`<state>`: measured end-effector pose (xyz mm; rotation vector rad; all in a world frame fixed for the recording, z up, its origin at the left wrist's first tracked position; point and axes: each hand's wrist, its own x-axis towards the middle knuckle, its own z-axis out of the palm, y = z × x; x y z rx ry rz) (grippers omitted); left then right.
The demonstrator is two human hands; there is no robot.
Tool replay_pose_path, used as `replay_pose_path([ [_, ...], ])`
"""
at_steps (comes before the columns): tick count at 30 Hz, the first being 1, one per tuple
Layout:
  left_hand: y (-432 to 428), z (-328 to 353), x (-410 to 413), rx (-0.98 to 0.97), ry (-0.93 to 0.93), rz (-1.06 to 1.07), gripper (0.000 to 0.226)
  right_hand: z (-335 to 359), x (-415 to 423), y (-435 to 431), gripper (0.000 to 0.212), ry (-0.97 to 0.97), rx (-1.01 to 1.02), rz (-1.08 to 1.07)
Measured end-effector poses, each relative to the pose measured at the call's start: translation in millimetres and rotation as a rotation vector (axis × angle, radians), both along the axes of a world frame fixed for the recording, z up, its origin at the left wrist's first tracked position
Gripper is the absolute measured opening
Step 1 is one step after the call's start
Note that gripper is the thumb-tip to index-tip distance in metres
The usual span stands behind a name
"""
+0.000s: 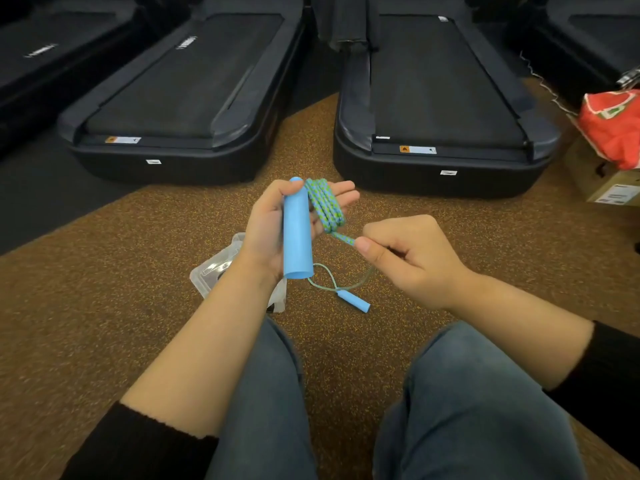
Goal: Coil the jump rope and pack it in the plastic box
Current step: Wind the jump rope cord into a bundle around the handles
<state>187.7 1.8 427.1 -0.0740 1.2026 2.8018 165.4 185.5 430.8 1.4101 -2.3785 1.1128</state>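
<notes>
plastic box (214, 271) on floor, empty as far as seen | left hand (273, 223) above box, thumb pinning blue handle (296, 230), several rope coils (325, 206) round fingers | right hand (412, 258) right of box, pinching rope | second handle (353, 299) beside box, a short tail left uncoiled

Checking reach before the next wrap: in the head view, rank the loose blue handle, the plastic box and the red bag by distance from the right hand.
From the right hand:
1. Loose blue handle, on the floor just below-left.
2. Plastic box, left, under the left forearm.
3. Red bag, far right on a cardboard box.
</notes>
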Motion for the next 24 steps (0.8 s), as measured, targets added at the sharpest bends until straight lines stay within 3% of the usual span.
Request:
replay_pose_path([
  [6,-6.6,1.4,2.7,0.201,-0.029,-0.057,0.051,2.8,-1.0,2.8,0.038,0.031,-0.019,0.069],
  [12,-14.6,2.0,3.7,0.283,-0.074,-0.034,0.058,5.3,-2.9,3.9,0.038,0.061,-0.01,0.072],
  [17,-0.7,6.1,8.3,0.03,-0.083,-0.059,0.066,4.5,-2.5,-1.9,0.042,0.102,0.009,0.064],
  [22,11.5,4.1,16.6,-0.267,-0.162,-0.076,0.024,13.5,-7.4,-5.7,0.04,0.08,-0.026,0.074],
  [24,14.4,2.5,17.3,-0.38,-0.14,-0.108,0.023,19.9,-9.2,-6.3,0.036,0.089,-0.028,0.078],
])
